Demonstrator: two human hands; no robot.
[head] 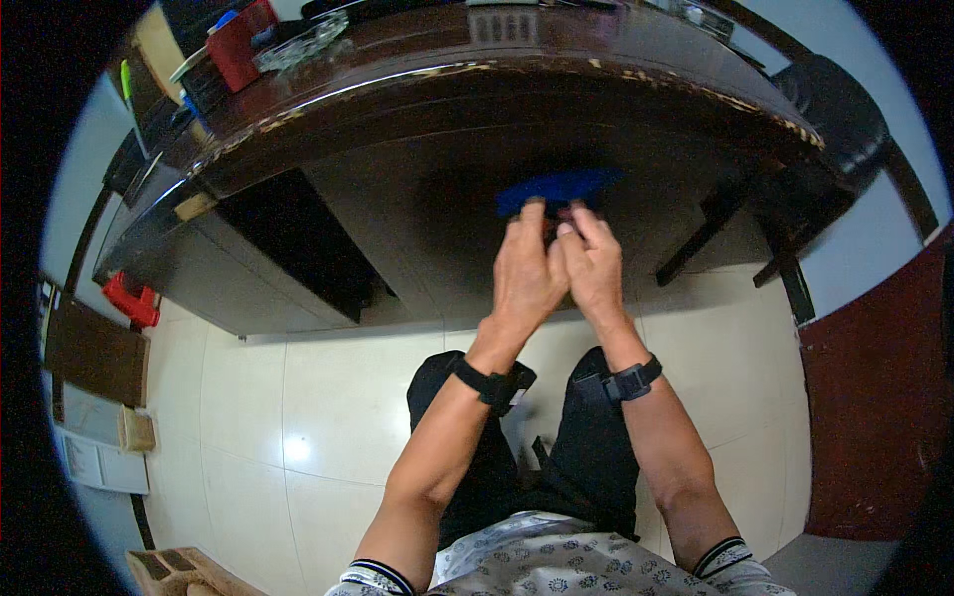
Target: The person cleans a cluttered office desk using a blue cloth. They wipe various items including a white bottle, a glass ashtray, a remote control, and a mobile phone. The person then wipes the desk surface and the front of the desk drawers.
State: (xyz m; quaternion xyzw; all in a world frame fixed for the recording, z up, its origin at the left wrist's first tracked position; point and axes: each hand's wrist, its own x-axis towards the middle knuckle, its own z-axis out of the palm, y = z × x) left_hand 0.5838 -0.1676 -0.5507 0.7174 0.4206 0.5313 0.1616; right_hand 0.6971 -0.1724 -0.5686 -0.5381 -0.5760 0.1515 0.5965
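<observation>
In front of a dark wooden desk point(387, 112), both arms reach forward with the hands close together. A flat blue item point(555, 188), blurred and perhaps cloth, shows just beyond my fingertips. The fingers of my left hand point(525, 276) hold its near edge on the left. My right hand point(598, 268) grips it from the right, its thumb side against the left hand. A small dark red patch point(564, 214) shows between the fingers; what it belongs to is unclear. My palms and the item's underside are hidden.
On the desk's left are a red cup point(232, 63) and a clear glass dish point(305, 45). The desk's front edge is chipped. A black chair point(831, 112) stands at the right, near a dark red panel point(879, 395). A red object point(133, 299) sits beside the desk's left end.
</observation>
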